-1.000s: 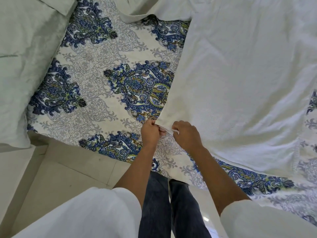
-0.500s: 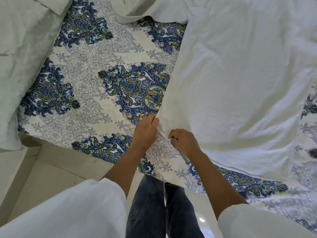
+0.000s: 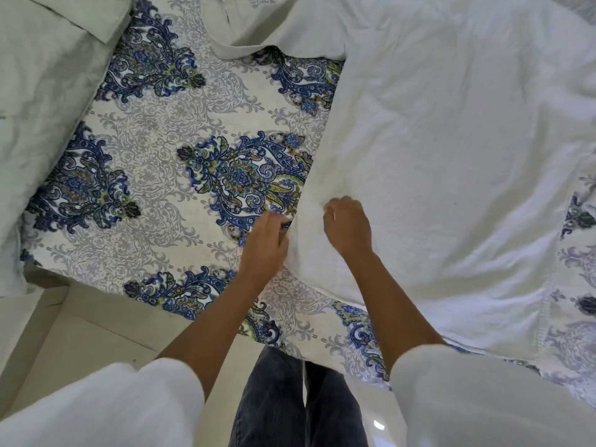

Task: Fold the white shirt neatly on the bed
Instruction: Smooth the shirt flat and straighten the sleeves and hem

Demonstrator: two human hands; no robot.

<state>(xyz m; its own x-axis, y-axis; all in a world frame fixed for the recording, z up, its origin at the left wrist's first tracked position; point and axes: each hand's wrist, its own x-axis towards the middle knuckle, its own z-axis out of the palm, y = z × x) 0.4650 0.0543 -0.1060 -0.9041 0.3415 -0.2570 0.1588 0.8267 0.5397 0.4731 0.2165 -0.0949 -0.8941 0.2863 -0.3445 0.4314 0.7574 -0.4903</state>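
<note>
The white shirt (image 3: 451, 150) lies spread over the right half of the bed, one sleeve (image 3: 277, 30) reaching left at the top. My left hand (image 3: 266, 241) is at the shirt's left side edge near the bottom corner, its fingers curled into the edge of the cloth. My right hand (image 3: 346, 227) rests just inside that edge on top of the shirt, knuckles up, fingers curled and pinching a small ridge of fabric. The cloth bulges up slightly between the two hands.
The bedsheet (image 3: 167, 175) has a blue and grey floral print. A pale green pillow (image 3: 42, 101) lies at the left. The bed's near edge runs diagonally above pale floor tiles (image 3: 80, 343). My dark trouser legs (image 3: 290, 401) stand against the bed.
Both hands have moved away from me along the shirt's left edge, from the bottom corner to a spot higher up. The right hand now lies on top of the shirt.
</note>
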